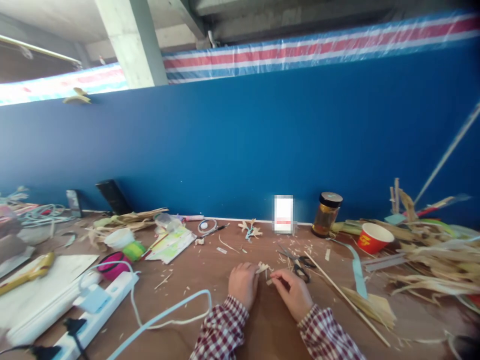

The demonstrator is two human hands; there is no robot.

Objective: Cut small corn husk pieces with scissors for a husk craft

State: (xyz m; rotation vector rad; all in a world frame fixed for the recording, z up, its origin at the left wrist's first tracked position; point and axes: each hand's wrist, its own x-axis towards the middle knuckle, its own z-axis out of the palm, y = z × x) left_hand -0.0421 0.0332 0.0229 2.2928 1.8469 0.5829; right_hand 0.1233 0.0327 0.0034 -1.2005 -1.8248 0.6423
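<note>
My left hand rests low over the brown table with its fingers curled. A small pale piece, which looks like corn husk, sticks out at its fingertips. My right hand is close beside it, thumb and forefinger pinched on a tiny pale strip. The two hands nearly meet at these pieces. Just beyond my right hand lie black-handled scissors with their blades pointing away. A small husk figure tied with blue lies farther back. The undersides of my left fingers are hidden.
A long thin stick lies to the right, near a red paper cup and heaped dry husks. A lidded jar stands by the blue partition. On the left are a white power strip and a looping cable.
</note>
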